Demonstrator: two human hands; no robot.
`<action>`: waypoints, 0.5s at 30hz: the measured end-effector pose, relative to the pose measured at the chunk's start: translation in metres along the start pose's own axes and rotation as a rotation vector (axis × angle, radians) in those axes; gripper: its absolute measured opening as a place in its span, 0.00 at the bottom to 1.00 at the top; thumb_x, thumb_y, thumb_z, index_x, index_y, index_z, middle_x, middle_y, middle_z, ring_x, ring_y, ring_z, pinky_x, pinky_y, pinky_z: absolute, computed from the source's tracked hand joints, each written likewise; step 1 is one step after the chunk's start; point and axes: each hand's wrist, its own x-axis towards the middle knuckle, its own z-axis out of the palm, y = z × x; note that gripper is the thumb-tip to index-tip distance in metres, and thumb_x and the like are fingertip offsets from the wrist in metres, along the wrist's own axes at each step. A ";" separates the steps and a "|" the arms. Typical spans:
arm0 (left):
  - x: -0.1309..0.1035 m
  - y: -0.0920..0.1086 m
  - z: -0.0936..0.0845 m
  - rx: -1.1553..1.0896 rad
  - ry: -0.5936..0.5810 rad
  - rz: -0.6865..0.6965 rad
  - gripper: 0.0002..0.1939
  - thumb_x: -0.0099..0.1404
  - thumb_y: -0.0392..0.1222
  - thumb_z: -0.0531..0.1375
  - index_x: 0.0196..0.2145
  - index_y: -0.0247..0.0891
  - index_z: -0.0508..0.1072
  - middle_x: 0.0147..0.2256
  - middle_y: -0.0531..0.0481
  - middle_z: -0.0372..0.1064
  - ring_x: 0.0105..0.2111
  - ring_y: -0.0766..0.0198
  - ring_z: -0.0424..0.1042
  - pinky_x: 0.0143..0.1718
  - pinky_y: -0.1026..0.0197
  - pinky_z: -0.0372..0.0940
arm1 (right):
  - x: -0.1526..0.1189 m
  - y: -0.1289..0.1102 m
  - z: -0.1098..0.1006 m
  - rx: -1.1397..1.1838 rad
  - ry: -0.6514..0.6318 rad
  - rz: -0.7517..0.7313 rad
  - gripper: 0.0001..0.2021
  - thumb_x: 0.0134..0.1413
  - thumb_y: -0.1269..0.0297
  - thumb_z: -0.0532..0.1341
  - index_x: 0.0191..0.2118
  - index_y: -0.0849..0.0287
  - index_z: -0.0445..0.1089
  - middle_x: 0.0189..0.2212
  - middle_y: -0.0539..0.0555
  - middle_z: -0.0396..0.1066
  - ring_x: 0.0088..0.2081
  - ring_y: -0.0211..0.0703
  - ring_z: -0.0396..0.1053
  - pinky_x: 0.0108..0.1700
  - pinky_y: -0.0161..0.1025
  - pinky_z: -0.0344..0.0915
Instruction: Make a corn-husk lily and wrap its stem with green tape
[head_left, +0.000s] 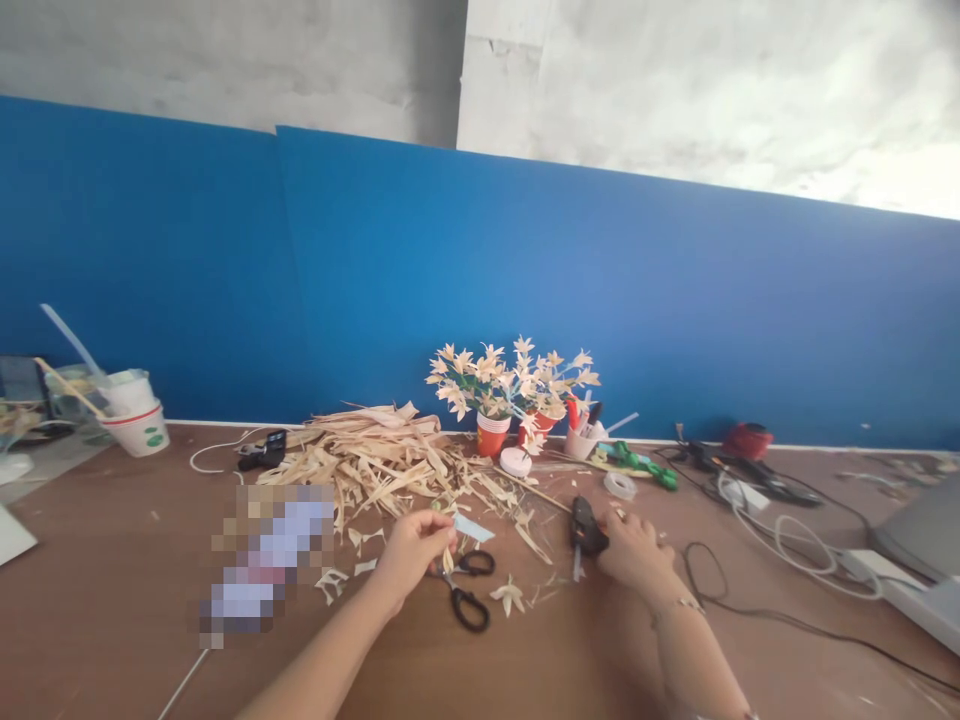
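Pinched between the fingers of my left hand (416,550) is a small pale petal (448,560), just above black-handled scissors (470,608) on the brown table. My right hand (634,548) rests at the right side of a black glue gun (587,527), its fingers curled against the gun. A pale star-shaped flower (508,596) lies between my hands. Behind my left hand spreads a heap of dry husk strips (375,455). Red cups (493,436) with pale flowers on green stems stand at the back.
A roll of clear tape (620,486), green ribbon (645,465) and a cup of pens (581,440) sit behind my right hand. Cables (787,610) and a power strip (900,590) lie right. White cups (137,425) stand far left; a blurred-out object (266,565) lies left.
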 end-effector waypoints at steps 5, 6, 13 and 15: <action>-0.002 -0.001 0.001 0.012 -0.042 0.009 0.11 0.50 0.44 0.60 0.28 0.33 0.70 0.21 0.53 0.68 0.20 0.69 0.63 0.18 0.68 0.54 | -0.023 -0.053 -0.016 0.445 0.060 -0.272 0.16 0.43 0.73 0.52 0.40 0.61 0.69 0.39 0.61 0.70 0.41 0.52 0.66 0.41 0.48 0.61; -0.003 -0.001 0.001 0.022 -0.052 0.013 0.11 0.50 0.44 0.60 0.28 0.33 0.70 0.21 0.53 0.68 0.20 0.69 0.63 0.18 0.69 0.54 | -0.029 -0.069 -0.016 0.635 -0.035 -0.364 0.17 0.45 0.72 0.51 0.42 0.59 0.68 0.36 0.58 0.71 0.36 0.48 0.68 0.37 0.43 0.64; -0.002 -0.003 0.002 0.122 -0.070 0.031 0.10 0.51 0.43 0.58 0.28 0.33 0.71 0.20 0.53 0.68 0.19 0.69 0.63 0.16 0.69 0.53 | -0.052 -0.136 0.006 1.259 -0.552 -0.410 0.19 0.41 0.61 0.61 0.43 0.62 0.67 0.31 0.53 0.72 0.21 0.35 0.67 0.20 0.31 0.60; 0.000 -0.006 0.001 0.175 -0.047 0.066 0.09 0.52 0.42 0.57 0.28 0.33 0.71 0.20 0.52 0.68 0.19 0.68 0.64 0.18 0.68 0.55 | -0.052 -0.137 0.009 1.275 -0.529 -0.387 0.14 0.39 0.59 0.62 0.33 0.63 0.69 0.22 0.49 0.70 0.20 0.34 0.65 0.22 0.31 0.60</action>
